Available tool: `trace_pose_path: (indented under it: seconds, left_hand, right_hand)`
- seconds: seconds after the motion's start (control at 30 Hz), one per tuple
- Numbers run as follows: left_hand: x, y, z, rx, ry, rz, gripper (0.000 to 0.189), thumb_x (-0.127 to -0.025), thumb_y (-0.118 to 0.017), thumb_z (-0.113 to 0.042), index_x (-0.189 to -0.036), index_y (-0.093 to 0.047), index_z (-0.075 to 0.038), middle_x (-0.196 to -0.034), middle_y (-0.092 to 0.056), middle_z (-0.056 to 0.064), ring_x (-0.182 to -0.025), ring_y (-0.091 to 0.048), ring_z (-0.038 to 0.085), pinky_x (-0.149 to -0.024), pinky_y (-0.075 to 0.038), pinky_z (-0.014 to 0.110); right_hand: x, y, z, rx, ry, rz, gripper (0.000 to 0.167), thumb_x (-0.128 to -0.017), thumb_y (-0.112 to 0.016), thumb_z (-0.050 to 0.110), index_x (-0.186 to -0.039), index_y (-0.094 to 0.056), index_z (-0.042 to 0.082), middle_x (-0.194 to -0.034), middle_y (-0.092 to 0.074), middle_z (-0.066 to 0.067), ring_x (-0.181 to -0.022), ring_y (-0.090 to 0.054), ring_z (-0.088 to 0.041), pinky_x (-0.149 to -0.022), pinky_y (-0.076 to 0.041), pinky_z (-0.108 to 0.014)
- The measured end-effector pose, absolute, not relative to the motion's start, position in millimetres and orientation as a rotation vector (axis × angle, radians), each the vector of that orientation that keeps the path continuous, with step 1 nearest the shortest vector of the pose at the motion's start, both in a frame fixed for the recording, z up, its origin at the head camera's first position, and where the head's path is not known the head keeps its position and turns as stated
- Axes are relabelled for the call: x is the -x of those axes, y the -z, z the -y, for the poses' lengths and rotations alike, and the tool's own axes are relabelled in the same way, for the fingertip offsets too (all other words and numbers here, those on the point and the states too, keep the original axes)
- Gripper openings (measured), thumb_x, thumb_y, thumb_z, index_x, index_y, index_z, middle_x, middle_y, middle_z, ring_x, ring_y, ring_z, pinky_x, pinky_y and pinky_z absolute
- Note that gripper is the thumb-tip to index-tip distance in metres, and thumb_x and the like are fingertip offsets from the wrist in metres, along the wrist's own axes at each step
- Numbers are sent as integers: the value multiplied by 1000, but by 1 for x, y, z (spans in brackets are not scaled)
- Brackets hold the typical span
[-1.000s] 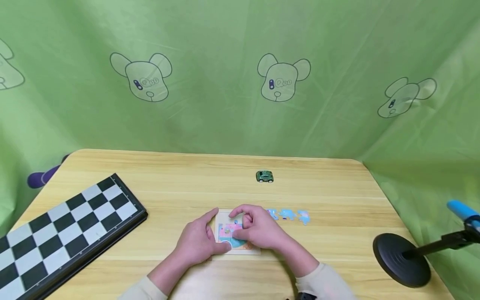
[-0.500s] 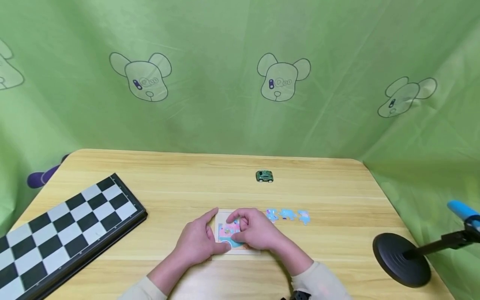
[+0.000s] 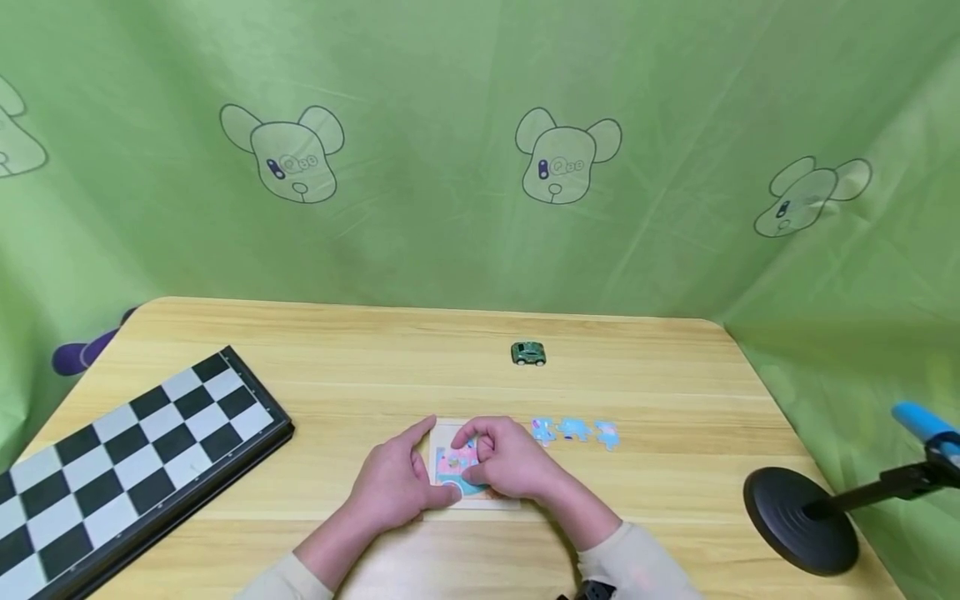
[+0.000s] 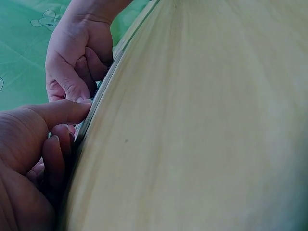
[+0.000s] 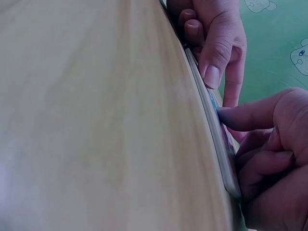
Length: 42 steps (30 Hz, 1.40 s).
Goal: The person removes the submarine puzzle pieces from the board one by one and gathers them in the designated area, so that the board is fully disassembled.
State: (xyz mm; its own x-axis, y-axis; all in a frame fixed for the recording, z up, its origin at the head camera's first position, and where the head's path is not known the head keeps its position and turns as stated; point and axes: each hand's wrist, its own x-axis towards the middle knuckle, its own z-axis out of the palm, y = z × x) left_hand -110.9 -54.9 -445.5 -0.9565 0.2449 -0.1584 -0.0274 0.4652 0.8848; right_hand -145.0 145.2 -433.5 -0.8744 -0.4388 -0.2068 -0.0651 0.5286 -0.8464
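Observation:
A jigsaw puzzle tray (image 3: 512, 504) with a pale border lies on the table, partly filled with pink and teal puzzle pieces (image 3: 450, 479). My left hand (image 3: 393, 483) grips its left side, index finger stretched along the edge and thumb on the lower left part. Over the tray's middle, my right hand (image 3: 510, 458) pinches a puzzle piece between bent index finger and thumb; the hand hides most of that piece. In the right wrist view the right thumb (image 5: 245, 115) presses at the tray's surface. Several loose blue puzzle pieces (image 3: 574, 429) lie right of the tray.
A folded chessboard (image 3: 150, 467) lies at an angle on the left. A small green toy car (image 3: 528, 353) stands farther back on the table (image 3: 360, 358). At the right is a black round stand base (image 3: 801, 521) with an arm. Green curtains (image 3: 435, 250) surround the table.
My right hand has shifted slightly left over the tray, uncovering more of the nearest loose blue piece. The left hand stays in place on the tray.

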Motion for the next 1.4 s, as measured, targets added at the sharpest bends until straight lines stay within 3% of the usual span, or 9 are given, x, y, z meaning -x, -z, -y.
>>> trace_pose_path:
  seconds: [0.3, 0.53, 1.0, 1.4]
  left_hand:
    - [111, 448, 55, -185, -1484, -2462, 103, -66, -93, -22, -152, -40, -4, -61, -57, 0, -45, -52, 14, -41, -38, 28]
    - [110, 449, 55, -182, -1496, -2455, 105, -64, -93, -22, -152, -39, -4, -63, -57, 1, -46, -52, 14, -41, -39, 28]
    - [110, 447, 56, -175, -1498, -2454, 104, -64, -93, -21, -152, -40, -4, -63, -57, 1, -45, -52, 14, -41, -39, 27]
    - [111, 449, 56, -192, -1486, -2463, 101, -67, -92, -23, -152, -40, -4, -63, -56, 0, -44, -53, 14, -41, -38, 27]
  right_hand:
    - [146, 433, -144, 415, 1286, -2375, 33, -76, -77, -8, -102, -70, 12, -56, -37, 3, -46, -38, -12, -50, -34, -25]
    - [145, 432, -144, 390, 1335, -2323, 37, -76, -74, -12, -102, -66, 13, -57, -39, 2, -45, -39, -12, -46, -34, -25]
    - [142, 430, -145, 376, 1380, -2322, 38, -77, -76, -10, -108, -62, 6, -60, -42, 1, -46, -39, -12, -45, -31, -23]
    - [141, 436, -144, 457, 1256, -2506, 31, -80, -83, 14, -104, -63, 11, -59, -45, 3, -48, -41, -11, -47, -33, -24]
